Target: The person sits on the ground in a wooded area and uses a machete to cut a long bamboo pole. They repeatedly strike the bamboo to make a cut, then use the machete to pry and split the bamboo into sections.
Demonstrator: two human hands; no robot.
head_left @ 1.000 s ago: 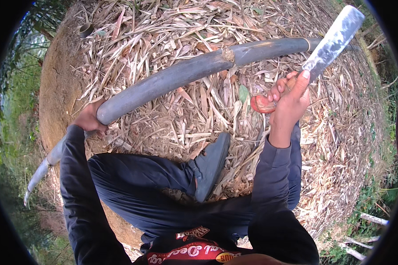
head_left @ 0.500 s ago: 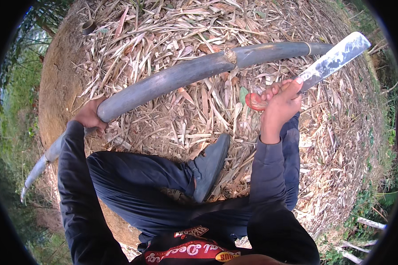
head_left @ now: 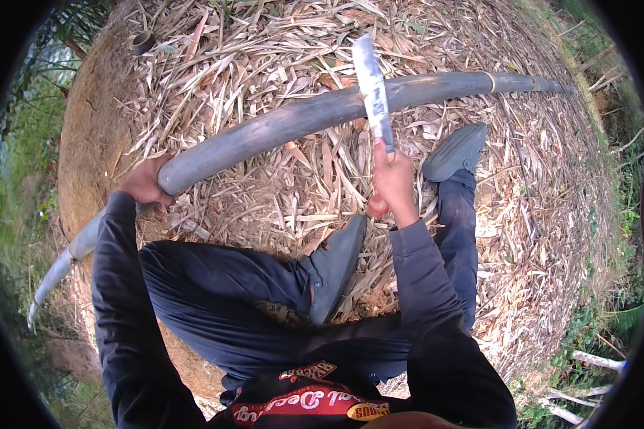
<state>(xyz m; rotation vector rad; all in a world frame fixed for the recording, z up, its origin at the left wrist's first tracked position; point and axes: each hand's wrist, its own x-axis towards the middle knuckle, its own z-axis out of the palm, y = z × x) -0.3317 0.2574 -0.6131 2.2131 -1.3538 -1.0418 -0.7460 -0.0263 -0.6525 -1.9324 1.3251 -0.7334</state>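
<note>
A long grey bamboo pole (head_left: 265,134) lies curving across the ground in front of me. My left hand (head_left: 147,184) is wrapped round it near the left, where a thicker section shows an end; I cannot tell whether the stretch beyond is a separate piece. My right hand (head_left: 395,179) is closed on the reddish handle of a machete (head_left: 373,89). Its pale, scuffed blade points away from me and crosses over the pole at a node; whether the edge touches is hidden.
Dry bamboo leaves (head_left: 322,168) cover the ground. A short hollow bamboo piece (head_left: 142,43) lies at the far left on bare soil (head_left: 96,136). My shoes (head_left: 340,268) are near the pole, one of them just right of the machete. Green plants and pale sticks (head_left: 597,360) edge the right.
The machete has swung left and inward, from pointing far right to crossing the pole. My right foot now shows beside it. The left hand keeps its hold.
</note>
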